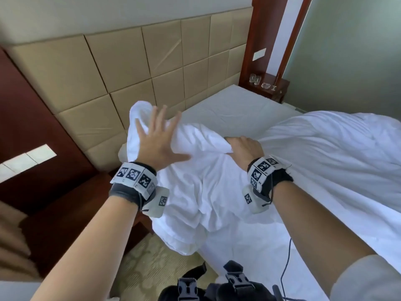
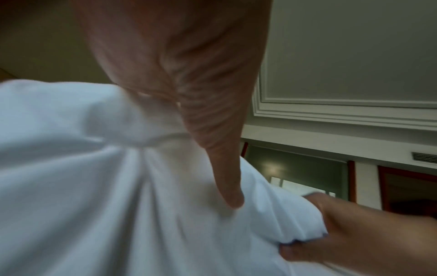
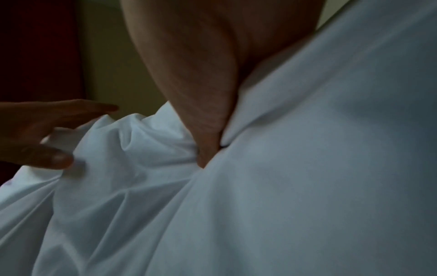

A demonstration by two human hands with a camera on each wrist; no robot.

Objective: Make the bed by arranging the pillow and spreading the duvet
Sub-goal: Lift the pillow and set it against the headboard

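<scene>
A white duvet (image 1: 325, 161) lies bunched over the right and near side of the bed, and one end of it is lifted near the headboard. My right hand (image 1: 243, 146) grips a fold of that raised end (image 1: 195, 135). My left hand (image 1: 159, 135) is spread flat with straight fingers against the lifted cloth at its left. In the left wrist view my thumb (image 2: 227, 177) presses on the white fabric (image 2: 106, 186). The right wrist view shows my right hand (image 3: 205, 130) sunk into a crease of the duvet (image 3: 307, 168). No pillow shows.
The bare white sheet (image 1: 234, 107) runs to the padded beige headboard (image 1: 130, 68). A dark wooden nightstand (image 1: 269, 88) with glasses (image 1: 255, 79) stands at the far corner. Dark wood furniture (image 1: 43, 148) is at my left, and patterned carpet (image 1: 152, 257) lies below.
</scene>
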